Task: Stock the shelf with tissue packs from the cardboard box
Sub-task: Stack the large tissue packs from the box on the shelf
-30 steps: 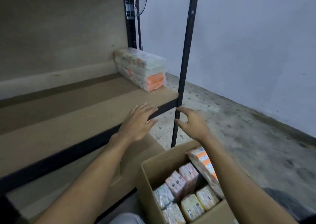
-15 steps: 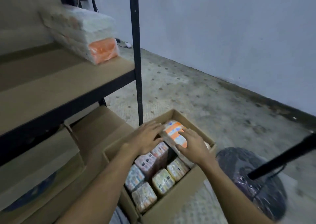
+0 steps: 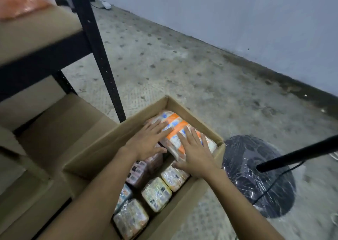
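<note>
An open cardboard box (image 3: 102, 148) stands on the floor below me. A large orange-and-white tissue pack (image 3: 175, 122) leans tilted against its far right wall. My left hand (image 3: 148, 141) and my right hand (image 3: 196, 156) both lie flat on that pack with fingers spread and thumbs at its near edge. Several smaller wrapped tissue packs (image 3: 156, 194) stand upright in the near part of the box. The shelf board (image 3: 36, 32) is at the upper left, and an orange tissue pack (image 3: 22, 0) lies on it, cut off by the frame.
A black shelf upright (image 3: 98, 56) rises just behind the box's far left corner. Closed cardboard boxes (image 3: 54, 130) fill the lower shelf at left. A plastic-wrapped black fan base (image 3: 256, 181) with its pole (image 3: 301, 155) sits right of the box. A wall borders the concrete floor.
My view has dropped from the shelf to the box. Both hands came down from the shelf edge and settled flat onto the orange-and-white pack in the box.
</note>
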### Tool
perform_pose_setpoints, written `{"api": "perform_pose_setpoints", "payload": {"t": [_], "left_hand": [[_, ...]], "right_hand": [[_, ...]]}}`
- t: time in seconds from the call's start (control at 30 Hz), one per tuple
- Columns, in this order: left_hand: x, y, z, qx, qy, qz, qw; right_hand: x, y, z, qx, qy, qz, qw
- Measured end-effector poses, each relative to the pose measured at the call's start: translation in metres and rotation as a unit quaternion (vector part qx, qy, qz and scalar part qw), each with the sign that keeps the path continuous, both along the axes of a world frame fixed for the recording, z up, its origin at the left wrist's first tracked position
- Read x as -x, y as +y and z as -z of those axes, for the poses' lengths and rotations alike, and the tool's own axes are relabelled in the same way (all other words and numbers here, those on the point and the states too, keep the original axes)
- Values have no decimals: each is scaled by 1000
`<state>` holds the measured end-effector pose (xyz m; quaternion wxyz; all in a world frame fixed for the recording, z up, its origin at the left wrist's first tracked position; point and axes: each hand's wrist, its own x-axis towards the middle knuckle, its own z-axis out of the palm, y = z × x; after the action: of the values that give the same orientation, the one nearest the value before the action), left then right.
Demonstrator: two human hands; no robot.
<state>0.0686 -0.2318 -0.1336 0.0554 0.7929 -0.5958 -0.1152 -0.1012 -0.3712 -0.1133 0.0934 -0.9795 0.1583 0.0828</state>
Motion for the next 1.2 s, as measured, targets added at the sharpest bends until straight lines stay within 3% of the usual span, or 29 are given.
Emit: {"api": "perform_pose_setpoints", "payload": {"t": [0.2, 0.67, 0.83, 1.2], "left_hand": [[-6, -19, 20, 49, -28, 33, 998], [-1, -18, 16, 132, 41, -12, 990], [8, 1, -6, 146, 77, -53, 985], [33, 54, -110, 175, 20, -81, 981]], "right_hand": [[-1, -3, 9, 32, -19, -5, 999], [5, -8, -8, -5, -92, -13, 996], [8, 1, -32, -6, -126, -38, 991], [27, 43, -118, 20, -248, -81, 965]]}}
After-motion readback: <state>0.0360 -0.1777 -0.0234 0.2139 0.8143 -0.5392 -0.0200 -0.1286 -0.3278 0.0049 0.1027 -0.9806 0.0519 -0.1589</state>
